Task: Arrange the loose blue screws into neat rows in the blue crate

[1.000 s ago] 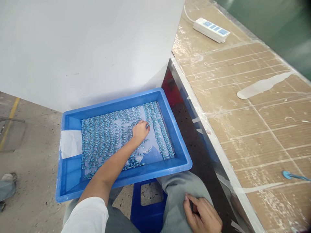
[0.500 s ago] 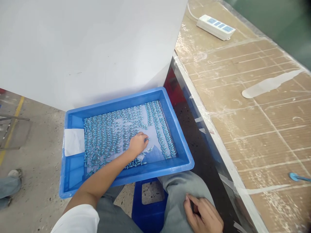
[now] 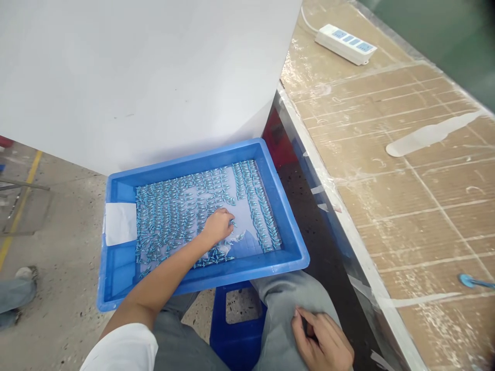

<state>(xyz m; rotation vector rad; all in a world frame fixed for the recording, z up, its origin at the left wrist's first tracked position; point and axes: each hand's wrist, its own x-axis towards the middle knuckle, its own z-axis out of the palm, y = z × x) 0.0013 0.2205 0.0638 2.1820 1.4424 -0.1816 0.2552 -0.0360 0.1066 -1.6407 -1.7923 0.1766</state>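
The left hand pinches one blue piece in the tub; at the view's five o'clock, the right hand curls loosely, contents unclear.

Worker's left hand and forearm cover part of the blue tray and its small blue parts, too fine, from here, to identify singly. Lower edge crops the right hand; right edge, a blue-headed item.
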